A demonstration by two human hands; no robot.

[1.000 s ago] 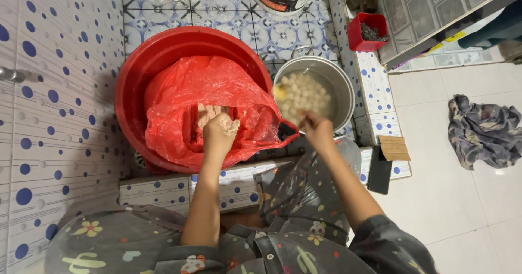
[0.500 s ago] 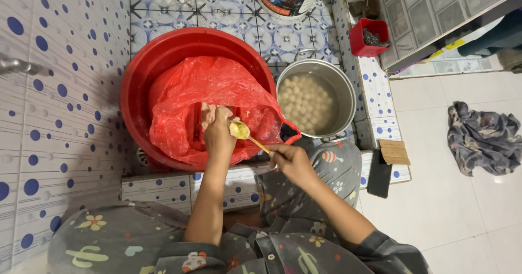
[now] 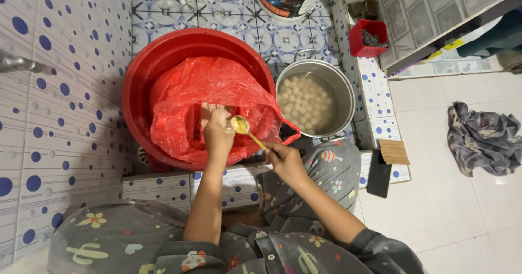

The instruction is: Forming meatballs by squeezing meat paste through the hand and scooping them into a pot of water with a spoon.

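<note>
Squeezing pale paste in my left hand (image 3: 217,132) over the crumpled red plastic bag (image 3: 185,105) lining the round red plastic basin (image 3: 141,72), I am closing those fingers around the lump while my right hand (image 3: 285,162) is gripping the slim metal spoon (image 3: 247,132), its bowl touching my left fist. I am judging that a tilted spoon could be dropping the ball short of the steel pot of pale balls in water (image 3: 310,102) just beside the basin.
</note>
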